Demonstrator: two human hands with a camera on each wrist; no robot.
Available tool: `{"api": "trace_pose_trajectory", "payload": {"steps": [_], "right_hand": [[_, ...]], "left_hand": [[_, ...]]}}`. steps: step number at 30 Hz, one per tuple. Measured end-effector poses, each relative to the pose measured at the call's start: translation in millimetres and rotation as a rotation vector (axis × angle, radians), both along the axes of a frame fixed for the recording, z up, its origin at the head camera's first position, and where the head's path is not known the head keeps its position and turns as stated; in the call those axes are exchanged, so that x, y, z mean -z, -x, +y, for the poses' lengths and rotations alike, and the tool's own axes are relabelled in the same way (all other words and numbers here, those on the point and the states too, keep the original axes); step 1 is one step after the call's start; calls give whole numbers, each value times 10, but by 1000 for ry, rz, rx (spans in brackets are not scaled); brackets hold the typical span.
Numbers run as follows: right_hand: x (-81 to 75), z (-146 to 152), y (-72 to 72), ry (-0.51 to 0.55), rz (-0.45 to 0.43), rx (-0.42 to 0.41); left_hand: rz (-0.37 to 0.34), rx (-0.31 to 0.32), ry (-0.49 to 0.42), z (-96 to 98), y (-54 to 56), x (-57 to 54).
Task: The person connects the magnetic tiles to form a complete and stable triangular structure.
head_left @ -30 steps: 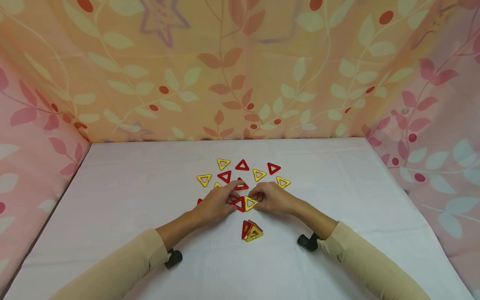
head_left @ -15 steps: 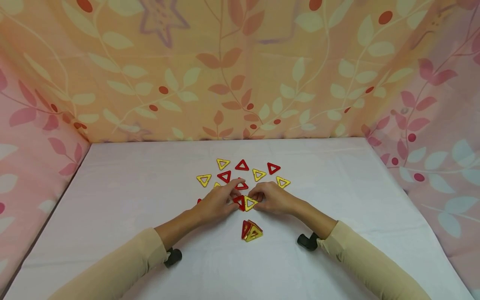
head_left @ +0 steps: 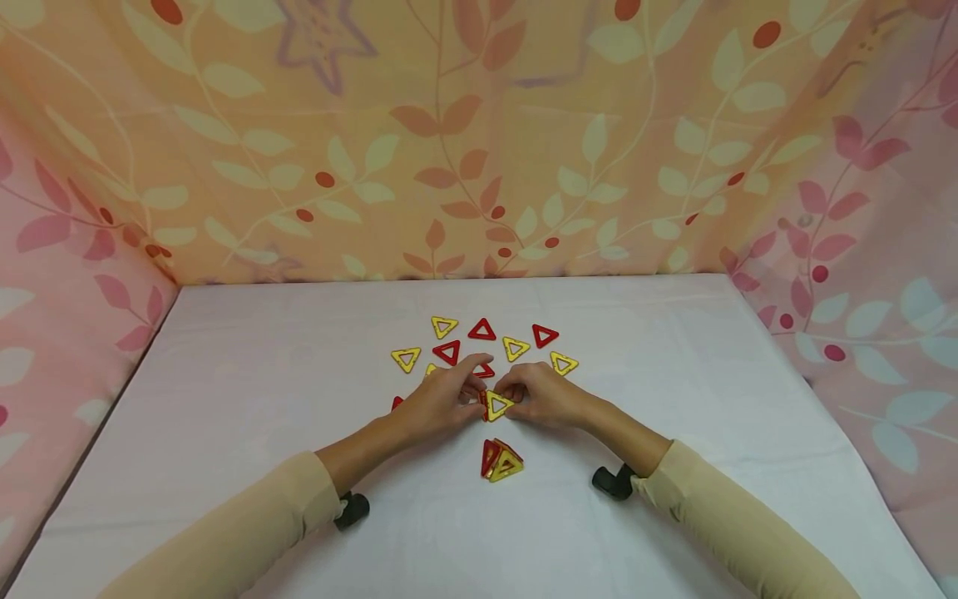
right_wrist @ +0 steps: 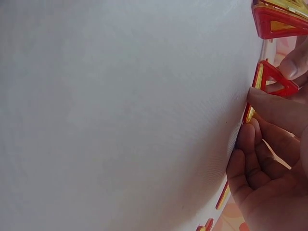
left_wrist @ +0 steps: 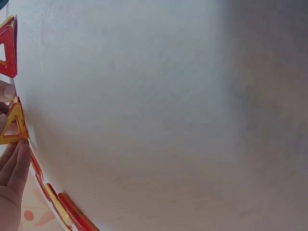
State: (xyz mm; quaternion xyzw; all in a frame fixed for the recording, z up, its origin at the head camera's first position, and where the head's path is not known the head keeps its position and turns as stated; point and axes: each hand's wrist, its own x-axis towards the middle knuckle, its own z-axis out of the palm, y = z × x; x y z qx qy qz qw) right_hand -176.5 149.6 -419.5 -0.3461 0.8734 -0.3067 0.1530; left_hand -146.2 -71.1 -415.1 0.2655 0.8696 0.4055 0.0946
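Observation:
At the middle of the table, my left hand (head_left: 441,398) pinches a red triangular magnetic tile (right_wrist: 290,88), now tilted up on edge. Its lower side touches a yellow triangular magnetic tile (head_left: 491,408), which my right hand (head_left: 554,396) grips at its right side. In the right wrist view, the right thumb (right_wrist: 274,108) presses near the joined edge. Part of the red tile is hidden behind left fingers in the head view. Nearer the body sits a small built cluster of red and yellow triangles (head_left: 490,457).
Beyond the hands, several loose triangles lie flat, among them a red one (head_left: 482,336) and a yellow one (head_left: 406,369). Another red tile (head_left: 397,403) is partly covered by the left hand. White cloth (head_left: 262,374) covers the table; patterned curtains (head_left: 479,166) enclose it.
The left hand has shifted slightly right, swinging the red tile from nearly flat to upright against the yellow one. The right hand and the yellow tile have stayed put.

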Motion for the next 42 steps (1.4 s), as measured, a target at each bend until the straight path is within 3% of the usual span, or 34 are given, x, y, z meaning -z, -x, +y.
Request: {"api": "trace_pose_trajectory", "payload": {"steps": [14, 22, 34, 42], "right_hand": [[-5, 11, 13, 2, -26, -1], [-65, 169, 67, 13, -57, -26], [-253, 579, 352, 39, 7, 141], [-198, 860, 494, -34, -33, 209]], "left_hand": [[-18, -28, 10, 27, 5, 28], [-42, -38, 15, 44, 0, 9], [-76, -65, 19, 30, -15, 14], [-81, -61, -5, 25, -16, 34]]}}
